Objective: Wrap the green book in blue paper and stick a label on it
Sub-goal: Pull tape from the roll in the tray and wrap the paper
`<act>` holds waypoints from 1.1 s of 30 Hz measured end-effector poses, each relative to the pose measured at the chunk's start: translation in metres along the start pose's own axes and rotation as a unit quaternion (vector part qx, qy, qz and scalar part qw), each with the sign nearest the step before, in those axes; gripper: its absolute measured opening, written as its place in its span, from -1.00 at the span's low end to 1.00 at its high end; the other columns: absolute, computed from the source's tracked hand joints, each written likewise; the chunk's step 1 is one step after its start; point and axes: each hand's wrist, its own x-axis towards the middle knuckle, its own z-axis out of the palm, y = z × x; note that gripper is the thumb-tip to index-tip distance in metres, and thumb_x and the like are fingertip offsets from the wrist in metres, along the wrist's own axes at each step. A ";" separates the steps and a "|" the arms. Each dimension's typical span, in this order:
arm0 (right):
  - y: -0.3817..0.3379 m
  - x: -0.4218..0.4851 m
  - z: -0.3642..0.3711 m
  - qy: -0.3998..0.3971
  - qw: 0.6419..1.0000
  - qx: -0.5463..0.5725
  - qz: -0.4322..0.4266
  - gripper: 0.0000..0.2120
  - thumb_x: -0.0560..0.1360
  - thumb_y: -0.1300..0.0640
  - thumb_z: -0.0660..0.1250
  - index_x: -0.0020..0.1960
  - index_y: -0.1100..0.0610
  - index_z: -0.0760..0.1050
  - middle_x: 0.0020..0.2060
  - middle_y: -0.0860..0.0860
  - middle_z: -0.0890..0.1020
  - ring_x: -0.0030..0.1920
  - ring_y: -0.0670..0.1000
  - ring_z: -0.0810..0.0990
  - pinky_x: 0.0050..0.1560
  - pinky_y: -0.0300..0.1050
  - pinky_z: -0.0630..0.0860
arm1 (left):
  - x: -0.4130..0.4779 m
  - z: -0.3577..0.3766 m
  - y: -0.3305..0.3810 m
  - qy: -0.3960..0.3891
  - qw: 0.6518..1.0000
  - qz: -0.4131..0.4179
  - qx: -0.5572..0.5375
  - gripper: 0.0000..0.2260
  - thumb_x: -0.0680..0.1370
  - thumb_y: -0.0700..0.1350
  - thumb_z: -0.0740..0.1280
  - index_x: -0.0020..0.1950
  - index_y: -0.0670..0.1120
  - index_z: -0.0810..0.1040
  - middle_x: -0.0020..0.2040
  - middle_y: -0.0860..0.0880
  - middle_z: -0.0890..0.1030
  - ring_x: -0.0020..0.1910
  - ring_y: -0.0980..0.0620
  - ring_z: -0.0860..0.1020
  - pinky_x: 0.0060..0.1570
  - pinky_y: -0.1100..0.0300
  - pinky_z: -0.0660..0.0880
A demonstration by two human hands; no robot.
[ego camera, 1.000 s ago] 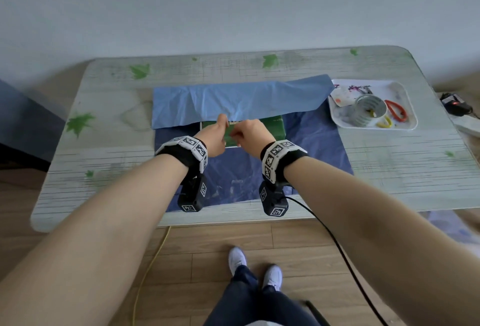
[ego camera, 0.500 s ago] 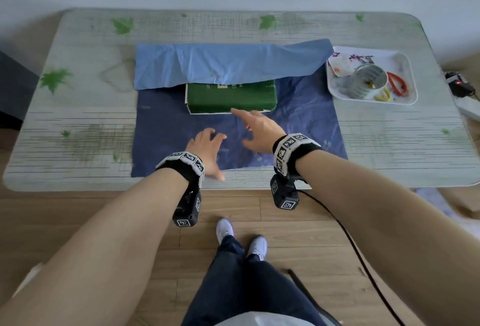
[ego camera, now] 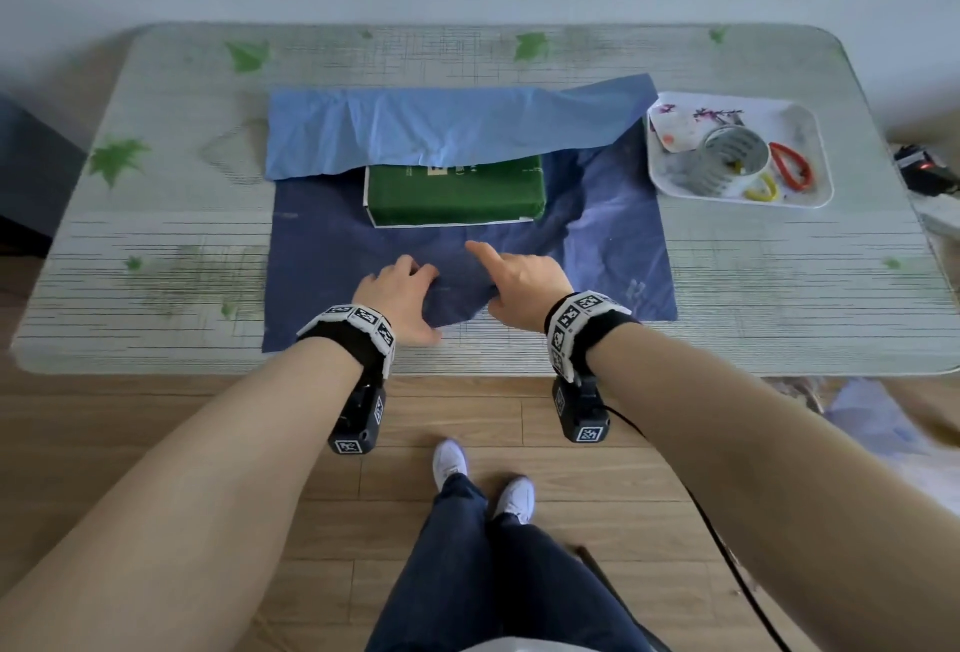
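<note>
The green book lies flat in the middle of the blue paper, which is spread on the table. The paper's far flap is folded forward, pale side up, and covers the book's far edge. My left hand and my right hand are at the paper's near edge, just short of the book. Each pinches the edge between thumb and fingers, and the paper between them bulges up slightly. My right index finger points toward the book.
A white tray at the right of the table holds a tape roll, red scissors, a yellow item and a label sheet. A dark device sits off the right edge. My legs are below the near edge.
My hands left the book and drew back to the paper's near edge. They went from spread above the paper to gripping it. The camera view tilted down slightly.
</note>
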 end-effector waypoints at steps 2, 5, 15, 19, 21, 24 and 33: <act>0.002 -0.002 -0.003 0.016 1.000 0.003 0.015 -0.36 0.44 0.19 0.22 0.48 0.07 0.13 -0.02 0.04 0.61 -0.12 0.20 0.59 -0.29 -0.09 0.35 | -0.001 0.004 0.005 -0.011 0.999 -0.005 0.033 -0.25 0.26 0.12 0.48 0.38 0.03 0.28 0.26 -0.06 0.36 0.21 -0.13 0.44 0.15 -0.01 0.41; 0.012 -0.003 -0.007 0.030 0.999 -0.028 0.030 -0.28 0.42 0.31 0.24 0.51 0.07 0.05 0.03 0.07 0.56 -0.13 0.17 0.59 -0.32 -0.08 0.35 | 0.000 0.004 0.011 -0.020 0.999 -0.035 0.013 -0.52 0.41 -0.20 0.32 0.32 -0.01 0.36 0.19 -0.10 0.46 0.13 -0.16 0.50 -0.05 0.02 0.46; 0.065 -0.004 -0.034 0.004 0.993 -0.020 0.119 -0.11 0.43 0.44 0.26 0.55 0.06 -0.18 0.24 0.09 0.46 -0.05 0.19 0.59 -0.27 -0.04 0.45 | 0.020 -0.033 0.001 -0.010 0.992 -0.091 0.084 -0.77 0.51 -0.30 0.20 0.12 -0.19 0.55 0.09 -0.18 0.58 0.06 -0.18 0.57 -0.04 0.04 0.50; 0.069 0.003 -0.041 0.006 0.992 -0.013 0.123 -0.19 0.45 0.40 0.20 0.55 0.08 -0.14 0.24 0.06 0.48 -0.07 0.17 0.59 -0.28 -0.06 0.39 | 0.031 -0.046 0.001 0.010 0.991 -0.105 0.087 -0.78 0.49 -0.29 0.21 0.08 -0.19 0.58 0.00 -0.19 0.61 -0.02 -0.20 0.60 -0.12 0.06 0.50; 0.066 0.009 -0.041 0.002 0.994 -0.030 0.102 -0.20 0.44 0.34 0.22 0.55 0.09 -0.13 0.24 0.07 0.49 -0.04 0.15 0.58 -0.19 -0.06 0.41 | 0.035 -0.052 0.002 0.017 0.989 -0.118 0.088 -0.80 0.49 -0.29 0.23 0.03 -0.18 0.59 -0.10 -0.15 0.60 -0.14 -0.18 0.58 -0.21 0.11 0.47; 0.060 0.024 -0.041 0.008 0.997 -0.053 0.060 -0.12 0.38 0.23 0.32 0.54 0.10 -0.12 0.17 0.03 0.52 0.12 0.10 0.50 0.17 -0.04 0.40 | 0.042 -0.062 0.002 0.024 0.985 -0.138 0.097 -0.82 0.49 -0.29 0.24 0.02 -0.17 0.58 -0.07 -0.13 0.59 -0.14 -0.14 0.56 -0.19 0.11 0.47; 0.057 0.052 -0.028 -0.128 0.990 0.055 -0.008 -0.11 0.43 0.03 0.33 0.54 0.06 -0.19 0.07 0.06 0.57 0.12 0.14 0.55 0.43 0.23 0.10 | 0.058 -0.063 -0.009 0.012 0.987 -0.147 0.071 -0.76 0.53 -0.23 0.21 0.16 -0.20 0.52 0.14 -0.18 0.58 0.14 -0.19 0.55 0.04 0.03 0.48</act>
